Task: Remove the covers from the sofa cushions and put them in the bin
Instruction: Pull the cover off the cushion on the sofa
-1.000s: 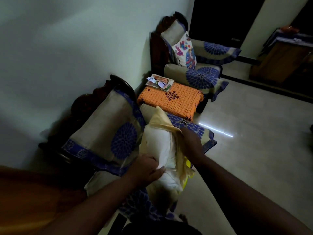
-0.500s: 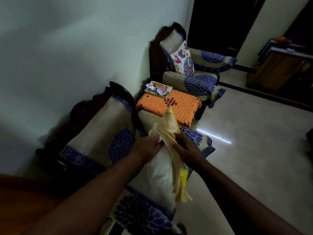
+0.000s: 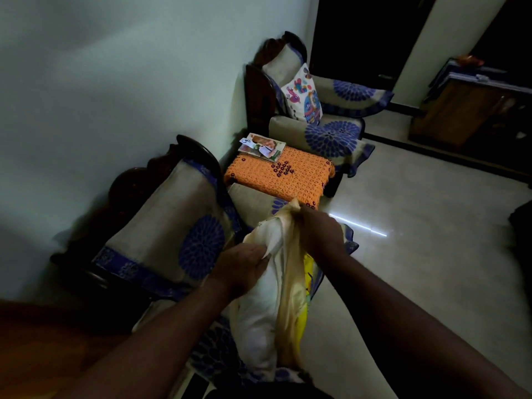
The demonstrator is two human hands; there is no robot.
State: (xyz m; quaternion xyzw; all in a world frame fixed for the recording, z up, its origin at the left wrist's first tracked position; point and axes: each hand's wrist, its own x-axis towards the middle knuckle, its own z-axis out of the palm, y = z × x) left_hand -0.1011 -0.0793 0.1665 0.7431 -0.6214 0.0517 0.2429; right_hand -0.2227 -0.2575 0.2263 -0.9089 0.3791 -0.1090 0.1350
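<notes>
A white cushion [image 3: 259, 321] stands on end on the near sofa seat, with its cream-yellow cover [image 3: 289, 286] bunched along its right side. My left hand [image 3: 241, 264] grips the white cushion near its top. My right hand [image 3: 319, 228] is shut on the top corner of the cover and holds it up at the cushion's upper end. A second cushion [image 3: 303, 95], with a colourful bird print cover, leans on the far sofa chair. No bin is in view.
The near sofa [image 3: 169, 223] has beige and blue flower drapes and stands against the wall. An orange crocheted stool [image 3: 280, 175] with magazines [image 3: 262, 146] sits between it and the far sofa chair [image 3: 334, 131]. Tiled floor [image 3: 417, 254] lies to the right, a wooden cabinet [image 3: 466, 110] beyond.
My left hand moved down from the cover's top onto the cushion. My right hand rose to the cover's top corner, and more of the white cushion shows.
</notes>
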